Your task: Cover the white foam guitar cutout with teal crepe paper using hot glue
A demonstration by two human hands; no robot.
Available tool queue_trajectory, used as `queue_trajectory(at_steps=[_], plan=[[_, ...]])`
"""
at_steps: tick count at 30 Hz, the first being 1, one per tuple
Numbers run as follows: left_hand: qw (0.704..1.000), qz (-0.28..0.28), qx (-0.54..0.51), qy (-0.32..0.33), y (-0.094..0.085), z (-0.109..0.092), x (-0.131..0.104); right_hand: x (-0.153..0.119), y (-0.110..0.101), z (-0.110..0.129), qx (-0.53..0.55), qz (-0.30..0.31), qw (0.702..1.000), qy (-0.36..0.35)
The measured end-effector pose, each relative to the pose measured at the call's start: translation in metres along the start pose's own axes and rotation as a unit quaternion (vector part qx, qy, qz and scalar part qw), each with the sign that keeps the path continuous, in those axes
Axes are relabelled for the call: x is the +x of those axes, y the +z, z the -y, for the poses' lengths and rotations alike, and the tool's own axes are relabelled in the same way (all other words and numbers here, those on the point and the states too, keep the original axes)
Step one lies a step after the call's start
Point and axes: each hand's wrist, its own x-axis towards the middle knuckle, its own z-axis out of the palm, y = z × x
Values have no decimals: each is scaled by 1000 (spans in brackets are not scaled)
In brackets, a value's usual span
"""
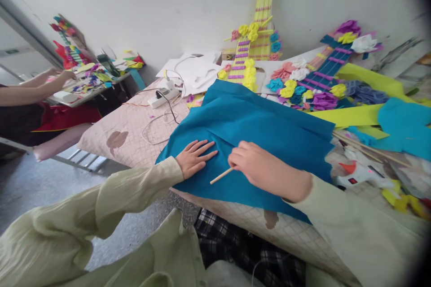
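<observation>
A large teal sheet (286,148), creased and looking like fabric or crepe paper, covers the near part of the table. My left hand (195,159) lies flat on its left side with the fingers spread. To the right, my right hand (251,161) is closed around a thin wooden stick (221,176). The stick's free end points down and left over the sheet, and its other end is hidden in my fingers. I cannot tell whether the stick touches the sheet.
A white power strip (164,96) with cords lies at the left. Guitar-shaped crafts with paper flowers (247,69) stand at the back. A white glue gun (363,175) and scissors are at the right. Another person's arm (37,89) reaches over a table at far left.
</observation>
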Motion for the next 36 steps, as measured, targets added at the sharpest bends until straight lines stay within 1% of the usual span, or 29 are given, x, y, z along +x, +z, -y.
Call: queue_trajectory(at_steps=[3, 6, 7, 9, 12, 15, 18, 23, 25, 28, 31, 33, 36], plan=[[996, 4, -83, -32, -3, 5, 1, 36, 15, 2, -35, 2, 997, -61], [988, -6, -142, -66, -5, 6, 2, 60, 37, 4, -35, -6, 996, -82], [986, -9, -148, -71, -5, 6, 2, 64, 43, 4, -35, -9, 996, -84], [990, -10, -128, -63, -3, 4, 2, 65, 54, 2, -32, -16, 996, -83], [998, -8, -58, -28, 1, 3, 1, 54, 65, -2, -21, -18, 995, -91], [1000, -11, -17, -4, 4, 3, 0, 36, 68, -5, -14, -7, 994, -109], [1000, -10, -3, -3, 4, 1, 0, 22, 64, -4, -17, 9, 992, -122], [1000, -8, -1, -19, 2, -4, 1, 18, 57, -1, -15, 45, 993, -107], [1000, -12, -20, -17, 1, -3, 1, 22, 58, -3, -7, 59, 993, -97], [996, -30, -81, -8, -1, 3, -1, 31, 63, -7, 0, 68, 994, -90], [990, -49, -128, -32, -2, 11, -5, 45, 68, -12, 8, 69, 994, -81], [989, -54, -131, -52, -1, 14, -8, 57, 71, -15, 14, 69, 995, -73], [991, -69, -103, -57, 0, 12, -10, 73, 69, -21, 22, 68, 995, -63]])
